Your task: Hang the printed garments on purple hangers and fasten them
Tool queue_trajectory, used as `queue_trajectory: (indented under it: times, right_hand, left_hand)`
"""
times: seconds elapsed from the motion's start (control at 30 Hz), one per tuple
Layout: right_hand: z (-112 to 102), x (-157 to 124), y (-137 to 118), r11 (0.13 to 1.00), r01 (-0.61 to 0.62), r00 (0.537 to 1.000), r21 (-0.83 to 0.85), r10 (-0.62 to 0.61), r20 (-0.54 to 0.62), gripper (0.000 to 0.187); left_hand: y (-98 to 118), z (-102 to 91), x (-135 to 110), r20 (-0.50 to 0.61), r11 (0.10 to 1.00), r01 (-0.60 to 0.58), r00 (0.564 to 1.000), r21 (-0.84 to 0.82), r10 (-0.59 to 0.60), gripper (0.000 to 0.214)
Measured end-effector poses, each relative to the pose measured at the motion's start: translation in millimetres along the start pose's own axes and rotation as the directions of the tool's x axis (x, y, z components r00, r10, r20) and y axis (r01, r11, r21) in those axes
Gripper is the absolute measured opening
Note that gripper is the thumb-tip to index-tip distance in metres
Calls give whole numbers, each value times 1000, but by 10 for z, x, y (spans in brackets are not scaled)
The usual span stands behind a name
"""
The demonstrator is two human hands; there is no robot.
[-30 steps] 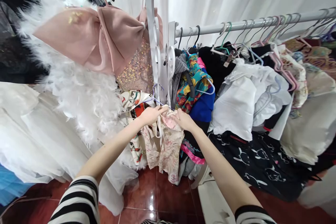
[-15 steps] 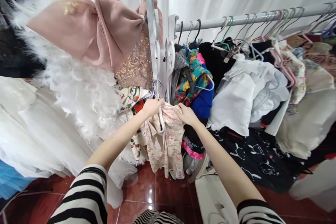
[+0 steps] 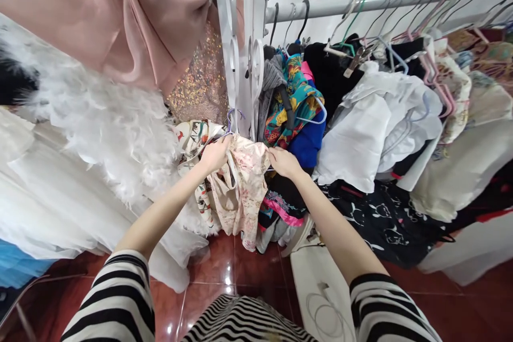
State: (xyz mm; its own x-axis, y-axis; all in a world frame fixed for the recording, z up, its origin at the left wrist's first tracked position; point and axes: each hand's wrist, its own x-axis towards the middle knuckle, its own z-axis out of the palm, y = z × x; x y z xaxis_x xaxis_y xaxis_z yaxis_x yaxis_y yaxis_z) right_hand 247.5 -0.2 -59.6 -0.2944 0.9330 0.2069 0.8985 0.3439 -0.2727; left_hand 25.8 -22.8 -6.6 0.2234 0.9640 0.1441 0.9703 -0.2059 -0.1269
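Note:
A pale pink floral garment (image 3: 249,171) hangs between my two hands, in front of the white rack post. My left hand (image 3: 216,154) is closed on its upper left edge, close to a purple hanger (image 3: 229,122). At the upper right edge, my right hand (image 3: 284,162) pinches the cloth. A white strap runs down the garment's left part. Just behind my left hand is a cream garment with a red and green print (image 3: 195,136). The fingertips are partly hidden by cloth.
Clothes on hangers, among them a white blouse (image 3: 356,123), crowd the grey rail (image 3: 332,6) at right. A pink bow dress (image 3: 152,21) and white feathers (image 3: 100,107) hang at left. Below are a red tiled floor (image 3: 212,283) and a white box (image 3: 316,288) with a cable.
Both hands have shifted slightly left and up in view with the garment, and its top is spread wider and turned. The camera view has tilted down and moved closer.

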Motion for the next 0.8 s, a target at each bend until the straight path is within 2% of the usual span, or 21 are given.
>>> queue_trajectory:
  times: [0.17,0.27,0.37,0.47,0.57,0.7,0.73,0.8]
  right_hand:
    - [117,87,-251,999,6,994,48,-1,-106,40]
    - [217,136,-340,996,-4,998,91,10,-65,35]
    - [280,199,-255,994,-27,999,110,28,-14,27]
    - [297,270,-55,988,47,999,147,-46,-8,32]
    - [300,338,125,981,73,997,180,-78,23,44]
    - [325,420,193,981,15,1000,195,-19,19,39]
    - [334,434,174,981,8,1000,194,-12,17,36]
    - [353,450,99,985,8,1000,173,-12,25,30]
  left_hand:
    - [21,202,-113,-70,982,-146,988,-121,139,51]
    - [-21,309,-151,-103,959,-239,969,-151,226,45]
    - [-126,397,-192,-118,948,-279,958,-151,263,45]
    - [-308,460,-244,-169,960,-226,965,-164,198,45]
    - [-561,496,-315,-195,970,-129,977,-206,89,35]
    - [-917,525,-452,-103,959,-103,992,-265,78,19]
    - [-989,535,-489,-85,960,-75,995,-268,54,20]
    - [-1096,564,-555,-63,964,49,996,-260,-68,25]
